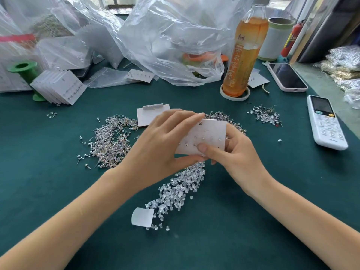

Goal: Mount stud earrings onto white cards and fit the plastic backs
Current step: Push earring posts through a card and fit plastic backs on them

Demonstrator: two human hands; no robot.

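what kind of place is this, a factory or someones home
Probably a small piecework bench for jewellery packing, home or workshop; the picture can't settle which. Loose stud earrings and clear plastic backs lie in heaps on green felt, with a stack of filled cards beside bulk plastic bags.

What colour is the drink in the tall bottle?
Orange-amber. The bottle with its yellow label shows best in the head view, standing behind the hands.

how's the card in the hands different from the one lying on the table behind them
The held card is lifted and tilted, gripped by the left hand and right hand; the spare card lies flat on the green table, untouched. The held card shows rows of studs already mounted; the spare card's visible face looks bare. The held card shows most of its face, while the left hand covers part of the spare card. Both are white.
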